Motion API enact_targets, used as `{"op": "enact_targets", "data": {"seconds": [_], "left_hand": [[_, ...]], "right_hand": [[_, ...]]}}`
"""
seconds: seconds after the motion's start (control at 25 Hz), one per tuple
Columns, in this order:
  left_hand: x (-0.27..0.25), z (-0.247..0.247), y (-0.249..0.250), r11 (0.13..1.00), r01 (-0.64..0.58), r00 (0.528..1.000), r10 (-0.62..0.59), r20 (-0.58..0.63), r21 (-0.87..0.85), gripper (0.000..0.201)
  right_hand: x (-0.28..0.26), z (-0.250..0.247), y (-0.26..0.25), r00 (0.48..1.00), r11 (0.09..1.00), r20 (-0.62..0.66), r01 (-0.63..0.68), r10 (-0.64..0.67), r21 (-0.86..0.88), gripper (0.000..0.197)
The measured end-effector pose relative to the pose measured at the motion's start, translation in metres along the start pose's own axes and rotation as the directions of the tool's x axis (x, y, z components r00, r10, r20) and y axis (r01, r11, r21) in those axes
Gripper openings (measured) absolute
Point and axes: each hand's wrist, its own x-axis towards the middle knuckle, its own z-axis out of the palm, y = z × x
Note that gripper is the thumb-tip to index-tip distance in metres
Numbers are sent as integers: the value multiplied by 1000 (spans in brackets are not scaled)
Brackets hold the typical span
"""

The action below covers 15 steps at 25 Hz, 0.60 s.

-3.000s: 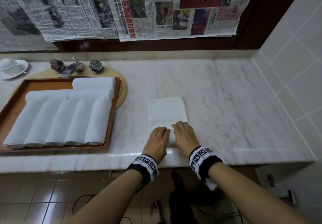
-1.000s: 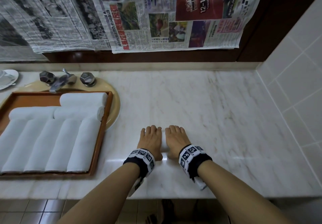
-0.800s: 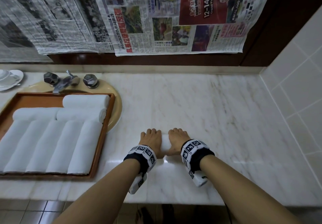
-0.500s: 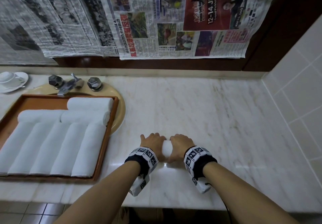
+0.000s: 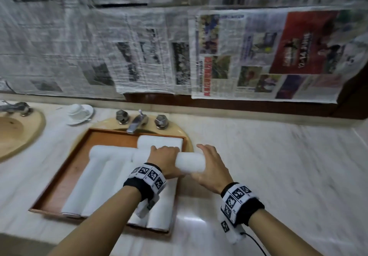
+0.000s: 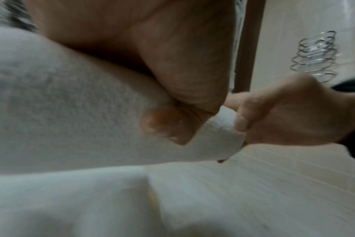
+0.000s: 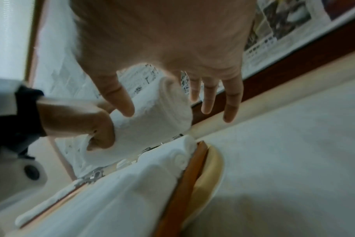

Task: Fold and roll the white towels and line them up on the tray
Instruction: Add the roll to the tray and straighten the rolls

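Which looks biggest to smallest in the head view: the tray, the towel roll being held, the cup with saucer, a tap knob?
1. Wooden tray
2. Held towel roll, though nearer the camera
3. Cup and saucer
4. Tap knob

Motion blur leaves the print on the newspaper sheets [image 5: 264, 56] hung on the wall unreadable; the wristbands [image 5: 148, 174] carry only black-and-white square code markers, no legible text
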Motion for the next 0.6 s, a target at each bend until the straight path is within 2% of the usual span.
{"op": "enact_targets", "data": {"seconds": [0.08,0.16,0.2,0.36,0.48,0.6], "left_hand": [[-3,-6,-61,997,69,998,-69,-1,-23,45],[0,-12,-127,990,138,990,-138,8,-20,55],[5,-13,-153,986,167,986,-167,13,-11,59],[30,-16,-244,963,251,965,-257,57,95,40],[49,0,-278,956,265,956,-277,92,123,40],[68,15,-292,961,254,952,-268,145,113,43]], "right_hand": [[14,27,-19,999,986,-12,-45,47,160,74],[32,59,-31,989,972,18,-146,145,185,60],[38,72,-33,980,964,38,-201,197,173,59],[56,119,-41,919,894,76,-394,387,214,83],[58,137,-43,913,881,62,-405,403,243,100],[58,146,-43,910,889,17,-408,414,208,106]]}}
